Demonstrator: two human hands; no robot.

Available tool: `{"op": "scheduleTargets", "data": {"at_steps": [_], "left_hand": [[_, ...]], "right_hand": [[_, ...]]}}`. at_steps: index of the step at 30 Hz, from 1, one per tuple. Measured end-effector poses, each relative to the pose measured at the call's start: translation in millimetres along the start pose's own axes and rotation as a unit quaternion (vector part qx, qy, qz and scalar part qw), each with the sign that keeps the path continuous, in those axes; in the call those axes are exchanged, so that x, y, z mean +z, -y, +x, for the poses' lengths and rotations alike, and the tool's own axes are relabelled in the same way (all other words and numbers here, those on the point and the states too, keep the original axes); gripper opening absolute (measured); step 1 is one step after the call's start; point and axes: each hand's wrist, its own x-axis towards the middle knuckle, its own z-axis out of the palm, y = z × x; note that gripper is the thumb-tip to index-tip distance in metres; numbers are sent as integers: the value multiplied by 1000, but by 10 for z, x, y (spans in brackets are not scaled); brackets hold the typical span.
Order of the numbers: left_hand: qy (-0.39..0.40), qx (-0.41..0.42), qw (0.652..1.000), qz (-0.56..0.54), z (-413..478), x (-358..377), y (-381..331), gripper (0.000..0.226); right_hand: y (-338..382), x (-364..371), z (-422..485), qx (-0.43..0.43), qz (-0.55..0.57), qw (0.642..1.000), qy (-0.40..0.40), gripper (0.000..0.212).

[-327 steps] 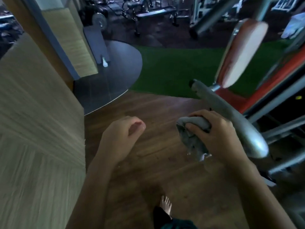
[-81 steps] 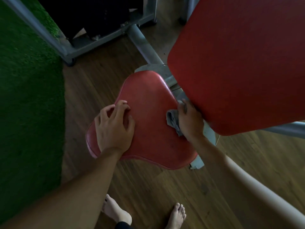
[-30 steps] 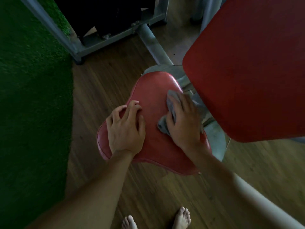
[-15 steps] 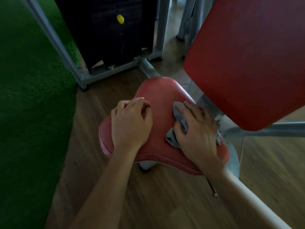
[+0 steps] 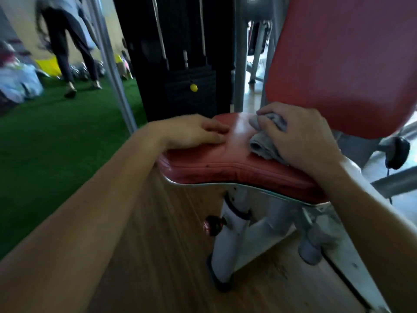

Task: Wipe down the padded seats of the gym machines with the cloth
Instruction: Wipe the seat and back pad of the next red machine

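A red padded seat [image 5: 228, 170] on a white metal post fills the middle of the view, seen from low and close. My left hand [image 5: 191, 132] rests flat on the seat's left part, fingers straight. My right hand [image 5: 300, 136] grips a crumpled grey cloth [image 5: 262, 141] and presses it onto the seat's right part. The red padded backrest [image 5: 345, 59] rises just behind and above my right hand.
A black weight stack [image 5: 180, 64] with a yellow pin stands behind the seat, framed by grey steel posts. Green turf [image 5: 56, 143] lies to the left, wooden floor below. A person [image 5: 67, 41] walks at the far left. A knob [image 5: 213, 224] sticks out of the seat post.
The view has dropped from above the seat to nearly level with it. Both hands stay on the seat, and the right hand still holds the cloth.
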Motion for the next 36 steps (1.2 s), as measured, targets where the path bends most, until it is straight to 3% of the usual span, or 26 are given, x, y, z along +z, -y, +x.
{"op": "scheduleTargets", "data": {"at_steps": [4, 8, 13, 19, 21, 24, 26, 31, 36], "left_hand": [[-16, -15, 993, 116, -139, 61, -101, 51], [-59, -20, 993, 98, -190, 123, -148, 48], [-127, -52, 987, 80, -183, 231, -186, 46], [-195, -67, 978, 46, -195, 290, -213, 43], [-200, -65, 977, 41, -172, 298, -197, 43], [-197, -61, 978, 30, -176, 291, -152, 46], [-177, -55, 982, 33, -188, 258, -125, 49], [-89, -50, 993, 61, -160, 116, -116, 52], [-115, -39, 993, 8, -188, 172, 8, 45]], "right_hand": [[-73, -115, -51, -34, 12, 997, -73, 32], [180, -309, -554, -11, 60, 986, -154, 28], [568, 125, -1294, 28, 102, 980, -170, 32], [736, 503, -1236, 134, 169, 944, -248, 30], [913, 590, -1207, 105, 166, 949, -248, 30], [1076, 703, -1311, -12, 149, 966, -211, 25], [954, 705, -1317, -30, 136, 965, -223, 20], [789, 667, -1131, 169, 147, 921, -320, 18], [1009, 785, -1230, 14, 147, 956, -255, 17]]}}
